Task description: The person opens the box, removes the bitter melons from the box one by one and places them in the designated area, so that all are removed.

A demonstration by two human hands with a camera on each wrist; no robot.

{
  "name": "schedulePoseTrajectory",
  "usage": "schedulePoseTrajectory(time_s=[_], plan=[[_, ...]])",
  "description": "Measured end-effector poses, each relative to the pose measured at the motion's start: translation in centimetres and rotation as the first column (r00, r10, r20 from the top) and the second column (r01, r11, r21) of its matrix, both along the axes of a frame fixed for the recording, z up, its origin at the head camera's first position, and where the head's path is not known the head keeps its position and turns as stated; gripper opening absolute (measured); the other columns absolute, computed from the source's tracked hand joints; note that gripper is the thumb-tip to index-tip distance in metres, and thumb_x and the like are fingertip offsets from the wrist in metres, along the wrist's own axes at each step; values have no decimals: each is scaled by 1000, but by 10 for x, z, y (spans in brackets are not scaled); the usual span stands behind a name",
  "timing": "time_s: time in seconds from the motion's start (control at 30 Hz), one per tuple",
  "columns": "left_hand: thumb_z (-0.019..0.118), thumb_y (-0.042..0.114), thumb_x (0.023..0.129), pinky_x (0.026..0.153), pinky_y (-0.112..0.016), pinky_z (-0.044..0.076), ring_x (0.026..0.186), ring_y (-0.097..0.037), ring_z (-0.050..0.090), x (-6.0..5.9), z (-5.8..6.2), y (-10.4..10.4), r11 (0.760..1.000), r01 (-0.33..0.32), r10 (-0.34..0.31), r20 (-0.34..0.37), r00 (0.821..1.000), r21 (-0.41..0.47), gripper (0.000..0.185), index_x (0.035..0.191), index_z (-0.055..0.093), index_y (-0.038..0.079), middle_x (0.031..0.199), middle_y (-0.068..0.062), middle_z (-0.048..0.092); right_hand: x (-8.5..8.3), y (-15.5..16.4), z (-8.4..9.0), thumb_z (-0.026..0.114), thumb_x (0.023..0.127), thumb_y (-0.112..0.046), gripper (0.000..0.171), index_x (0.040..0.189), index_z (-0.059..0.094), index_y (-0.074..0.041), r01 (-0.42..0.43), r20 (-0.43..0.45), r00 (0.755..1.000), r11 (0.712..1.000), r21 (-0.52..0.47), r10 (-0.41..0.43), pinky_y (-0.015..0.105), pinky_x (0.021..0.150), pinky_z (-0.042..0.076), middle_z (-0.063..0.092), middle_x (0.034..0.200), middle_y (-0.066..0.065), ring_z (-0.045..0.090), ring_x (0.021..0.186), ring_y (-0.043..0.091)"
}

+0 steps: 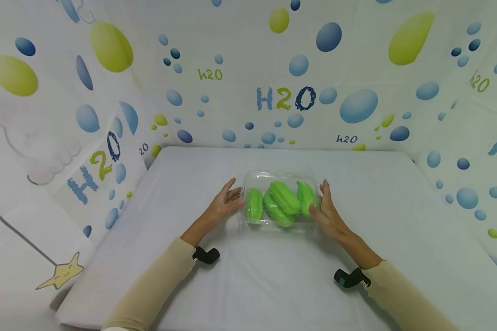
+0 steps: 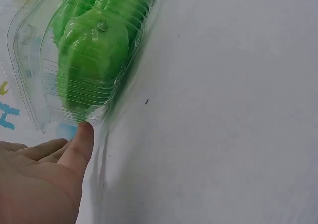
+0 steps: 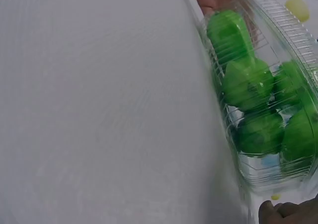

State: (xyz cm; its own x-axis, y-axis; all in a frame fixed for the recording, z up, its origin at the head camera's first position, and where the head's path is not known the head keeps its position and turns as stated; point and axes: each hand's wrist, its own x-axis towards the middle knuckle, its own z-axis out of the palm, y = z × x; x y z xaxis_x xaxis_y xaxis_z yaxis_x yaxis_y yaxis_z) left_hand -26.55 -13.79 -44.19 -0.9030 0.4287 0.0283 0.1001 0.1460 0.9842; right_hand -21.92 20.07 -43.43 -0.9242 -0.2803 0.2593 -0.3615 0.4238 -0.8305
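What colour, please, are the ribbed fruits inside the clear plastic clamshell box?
The ribbed fruits are bright green, clearest in the head view.

"H2O" is printed large on the back wall [image 1: 286,98], the H and O in blue and the 2 in yellow-green. A smaller "h2O" in yellow-green is seen up left of it, and a small dark "h2O" low to its right. "H2O" is repeated, slanted, on the left wall [image 1: 95,168], and in yellow-green on the right wall [image 1: 479,82]. No label is read on the box [image 1: 280,200]
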Motion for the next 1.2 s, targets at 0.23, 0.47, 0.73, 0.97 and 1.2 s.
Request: schedulePoseTrajectory(time_s=[0.23, 0.47, 0.73, 0.97, 1.2], plan=[[67, 27, 87, 111, -44, 26, 139, -29, 26, 6, 2, 4, 999, 3, -3, 15, 1000, 47, 82, 150, 17, 12, 151, -13, 28, 1, -3, -3, 27, 98, -51, 77, 147, -19, -14, 15, 167, 986, 994, -105, 3, 64, 109, 7, -5, 155, 22, -2, 142, 39], [69, 22, 85, 112, -43, 25, 139, -30, 26, 4, -5, 4, 994, -2, 2, -4, 1000, 107, 80, 148, 21, 7, 150, -14, 30, -11, -5, -16, 29, 97, -53, 73, 144, -2, -7, 63, 219, 976, 965, -256, -5, 55, 113, 7, -3, 153, 26, -1, 143, 35], [65, 10, 88, 112, -44, 24, 139, -33, 24, 6, -5, 5, 986, -18, 16, 14, 1000, 164, 75, 147, 21, 0, 149, -21, 29, -10, -7, -20, 34, 95, -56, 73, 138, 2, -5, 85, 247, 969, 941, -326, -1, 56, 110, 13, 10, 151, 26, 7, 141, 33], [66, 7, 86, 111, -47, 24, 138, -36, 25, 15, 10, 6, 986, -29, 27, 16, 1000, 163, 75, 144, 21, -7, 147, -26, 29, -10, -8, -24, 33, 95, -56, 73, 141, 0, -8, 87, 247, 969, 931, -355, 3, 57, 110, 12, 9, 146, 28, 7, 140, 35], [65, 13, 86, 110, -51, 23, 138, -40, 22, 22, 12, 8, 988, 3, 4, -45, 999, 153, 77, 146, 19, -6, 148, -27, 26, -6, -10, -17, 28, 98, -49, 67, 144, 0, -10, 87, 250, 968, 926, -369, 9, 58, 110, 10, 3, 146, 28, 5, 139, 34]])
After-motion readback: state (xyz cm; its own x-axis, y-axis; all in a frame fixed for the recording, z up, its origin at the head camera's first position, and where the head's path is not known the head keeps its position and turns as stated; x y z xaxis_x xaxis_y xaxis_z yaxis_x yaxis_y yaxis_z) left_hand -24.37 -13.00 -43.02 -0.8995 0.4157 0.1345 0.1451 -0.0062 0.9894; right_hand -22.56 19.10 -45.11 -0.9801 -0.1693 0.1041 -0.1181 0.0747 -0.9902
